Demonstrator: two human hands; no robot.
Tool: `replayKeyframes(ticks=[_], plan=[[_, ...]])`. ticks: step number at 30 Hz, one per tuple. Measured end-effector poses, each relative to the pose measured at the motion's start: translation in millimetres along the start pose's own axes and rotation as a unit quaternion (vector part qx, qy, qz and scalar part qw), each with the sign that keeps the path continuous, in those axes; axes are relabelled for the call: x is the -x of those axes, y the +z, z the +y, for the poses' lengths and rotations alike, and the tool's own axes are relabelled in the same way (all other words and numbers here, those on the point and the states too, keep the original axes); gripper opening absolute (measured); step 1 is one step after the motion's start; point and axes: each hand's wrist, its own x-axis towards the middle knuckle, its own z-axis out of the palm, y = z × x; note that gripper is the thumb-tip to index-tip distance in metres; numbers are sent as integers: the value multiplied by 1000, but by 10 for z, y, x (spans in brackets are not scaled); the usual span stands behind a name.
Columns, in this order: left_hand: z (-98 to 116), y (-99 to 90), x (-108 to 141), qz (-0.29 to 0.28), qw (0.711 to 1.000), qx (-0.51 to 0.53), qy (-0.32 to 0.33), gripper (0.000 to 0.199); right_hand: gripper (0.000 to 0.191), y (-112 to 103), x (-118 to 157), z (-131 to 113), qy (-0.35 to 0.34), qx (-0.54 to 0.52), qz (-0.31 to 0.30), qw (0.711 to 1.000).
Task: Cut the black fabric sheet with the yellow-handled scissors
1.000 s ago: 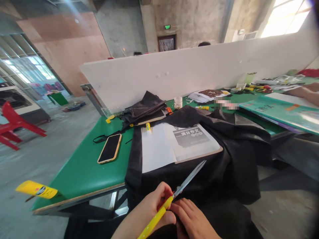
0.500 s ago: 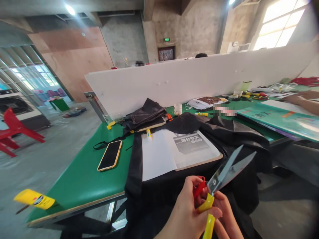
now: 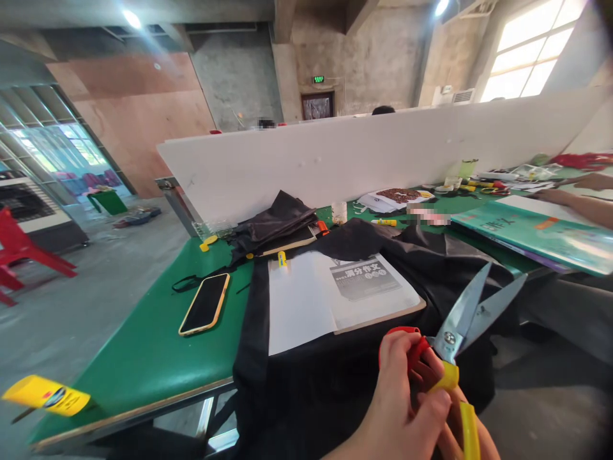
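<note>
A pair of scissors (image 3: 453, 342) with red and yellow handles is held above the table's front edge, blades spread and pointing up to the right. My left hand (image 3: 400, 396) has its fingers curled round the red handle, its thumb near the yellow one. Behind it, partly hidden, my right hand (image 3: 450, 428) grips the yellow handle side. Beyond the scissors lies a printed booklet (image 3: 368, 284) with a blank white page (image 3: 297, 306) on its left. Black leather-like material (image 3: 287, 396) is under the booklet and hangs over the edge.
On the green table (image 3: 148, 345) lie a phone (image 3: 205, 304) and folded black pieces (image 3: 272, 220). A yellow tube (image 3: 50, 395) is at the front left corner. Teal books (image 3: 531, 227) lie at right, near another person's arms (image 3: 575, 201). A white partition (image 3: 287, 166) runs along the back.
Both hands and the scissors have moved right and slightly up in view. More of the pivot shows now. The view has shifted slightly, and the things on the table keep their places.
</note>
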Motion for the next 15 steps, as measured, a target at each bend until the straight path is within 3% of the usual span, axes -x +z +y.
replayKeyframes(ticks=[3, 8, 12, 15], plan=[[-93, 66, 12, -17, 1000, 7, 13, 59, 54, -204, -98, 143, -3, 41, -28, 999], [-277, 222, 32, -22, 998, -54, -21, 66, 58, -547, -173, 381, 20, 68, -15, 997], [-475, 376, 76, -43, 993, -80, -71, 63, 47, -787, -82, 382, 64, 59, -36, 996], [-614, 500, 129, -76, 990, -77, -95, 66, 51, -938, 49, 321, 108, 42, -39, 993]])
